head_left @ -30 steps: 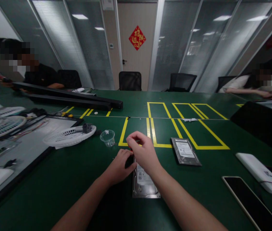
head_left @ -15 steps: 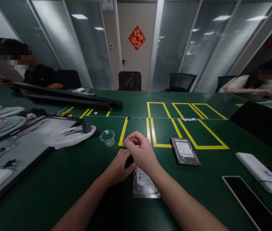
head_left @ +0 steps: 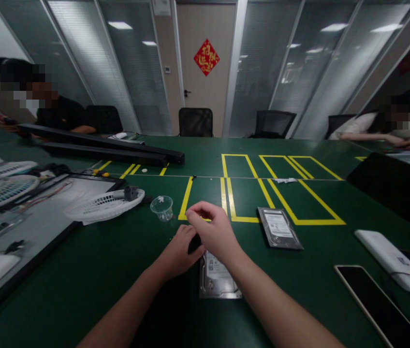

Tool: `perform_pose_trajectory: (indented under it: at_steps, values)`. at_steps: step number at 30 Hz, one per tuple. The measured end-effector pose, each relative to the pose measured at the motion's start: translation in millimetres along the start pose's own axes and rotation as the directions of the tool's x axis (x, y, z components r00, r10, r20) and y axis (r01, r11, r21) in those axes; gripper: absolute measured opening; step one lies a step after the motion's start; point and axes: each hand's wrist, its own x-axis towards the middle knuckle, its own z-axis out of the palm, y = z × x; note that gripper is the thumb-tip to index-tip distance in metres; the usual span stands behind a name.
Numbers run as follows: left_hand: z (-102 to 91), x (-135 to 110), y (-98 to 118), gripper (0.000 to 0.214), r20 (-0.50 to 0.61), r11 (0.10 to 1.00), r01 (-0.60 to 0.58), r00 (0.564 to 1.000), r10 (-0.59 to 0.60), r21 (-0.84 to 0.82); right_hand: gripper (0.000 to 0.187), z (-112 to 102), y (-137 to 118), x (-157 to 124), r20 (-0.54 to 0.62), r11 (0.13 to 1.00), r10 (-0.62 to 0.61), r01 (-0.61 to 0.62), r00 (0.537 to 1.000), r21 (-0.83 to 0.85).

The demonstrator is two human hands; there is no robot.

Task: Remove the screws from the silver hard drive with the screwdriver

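A hard drive (head_left: 216, 276) lies label up on the green table in front of me, its far end covered by my hands. My right hand (head_left: 212, 227) is above that end, thumb and fingertips pinched together; whatever is between them is hidden. Just beneath it, my left hand (head_left: 181, 249) is curled with its fingertips close to the right hand's, and what it grips, if anything, cannot be made out. Beyond my left hand stands a clear plastic cup (head_left: 162, 209) with a small white piece at its rim. Another hard drive (head_left: 279, 228) rests to the right.
White fan grilles (head_left: 105, 205) and a grey panel (head_left: 51, 224) occupy the left. Long black bars (head_left: 107, 147) lie farther back. A phone (head_left: 381, 304), a white power bank (head_left: 395, 258) and a black screen (head_left: 397, 188) are on the right. Two people sit across the table.
My right hand's fingers have shifted very slightly, still pinched. The left hand and both hard drives stay in place.
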Motion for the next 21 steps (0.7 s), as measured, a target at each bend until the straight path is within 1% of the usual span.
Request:
perform_pose_trajectory:
  at_steps: [4,7,11,15,21]
  values:
    - [0.1,0.0,-0.5,0.041,-0.012,1.000,-0.013,1.000,0.013,-0.002,0.010,3.3,-1.3,-1.4,-0.055,1.000,0.006,-0.006,0.998,0.005]
    - [-0.4,0.2,0.0,0.042,-0.017,1.000,-0.018,1.000,0.018,-0.018,0.012,5.3,-0.8,-1.9,-0.092,0.999,0.028,-0.025,0.995,0.038]
    - [-0.5,0.6,0.5,0.036,-0.018,1.000,-0.006,1.000,0.005,-0.028,0.010,5.2,2.3,-1.3,-0.081,0.998,0.034,-0.029,0.996,0.052]
    - [0.8,1.0,-2.3,0.024,-0.006,1.000,-0.007,1.000,0.006,-0.030,0.008,3.4,5.2,0.0,-0.081,1.000,-0.009,0.010,0.997,0.020]
    - [2.1,0.9,-5.1,0.023,-0.019,0.999,-0.024,1.000,0.023,-0.030,0.010,1.9,5.9,0.8,-0.100,0.998,-0.057,0.054,0.993,-0.040]
